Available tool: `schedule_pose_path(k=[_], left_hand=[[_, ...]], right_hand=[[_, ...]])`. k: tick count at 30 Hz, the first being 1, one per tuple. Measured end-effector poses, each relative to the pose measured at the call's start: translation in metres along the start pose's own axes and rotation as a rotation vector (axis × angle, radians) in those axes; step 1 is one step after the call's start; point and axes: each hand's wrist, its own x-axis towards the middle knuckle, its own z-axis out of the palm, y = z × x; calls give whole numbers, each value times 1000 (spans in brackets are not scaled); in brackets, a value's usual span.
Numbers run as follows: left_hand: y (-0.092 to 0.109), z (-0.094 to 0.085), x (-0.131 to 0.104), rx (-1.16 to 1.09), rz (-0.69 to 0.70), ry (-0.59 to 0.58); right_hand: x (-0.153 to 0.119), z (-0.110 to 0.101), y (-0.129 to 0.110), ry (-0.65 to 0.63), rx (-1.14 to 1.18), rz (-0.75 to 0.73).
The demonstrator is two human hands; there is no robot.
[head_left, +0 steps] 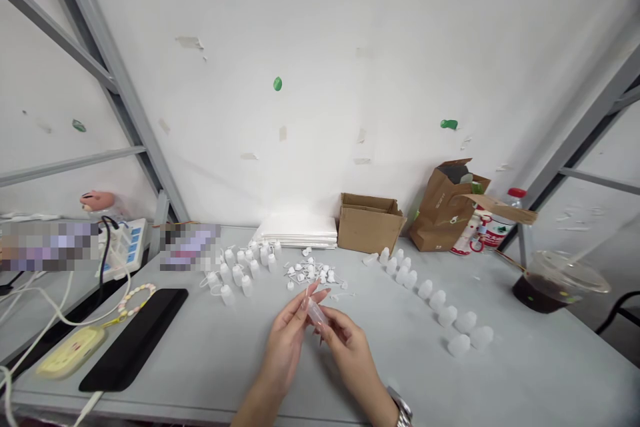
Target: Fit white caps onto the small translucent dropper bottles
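Note:
A small translucent plastic bottle (316, 312) is held tilted between my hands above the table. My right hand (350, 343) has its fingers closed round the bottle's body. The fingers of my left hand (286, 337) pinch at its upper end; whether a cap is between them is hidden. Just beyond my fingertips lies a loose heap of white caps (313, 270) with thin straps. To the left stand several bottles (237, 273) with white caps on. Bottles without caps (425, 289) form a slanting double line on the right, and one lies on its side at its far end.
Behind the caps are a stack of white sheets (300, 232) and an open cardboard box (370, 223). A paper bag (440, 213) and a lidded cup of dark drink (547, 287) stand right. A black pad (134, 340), yellow case (71, 351) and power strip (125, 247) lie left.

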Motion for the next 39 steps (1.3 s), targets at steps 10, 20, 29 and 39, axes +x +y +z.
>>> schedule_pose_path(k=[10, 20, 29, 39], left_hand=[[-4, 4, -6, -57, -14, -79], [0, 6, -5, -96, -52, -46], [-3, 5, 0, -122, -98, -48], [3, 9, 0, 33, -76, -25]], right_hand=[[-4, -1, 6, 168, -263, -264], [-5, 2, 9, 191, -455, -489], [-6, 3, 14, 150, -499, -489], [-5, 5, 17, 169, -577, -545]])
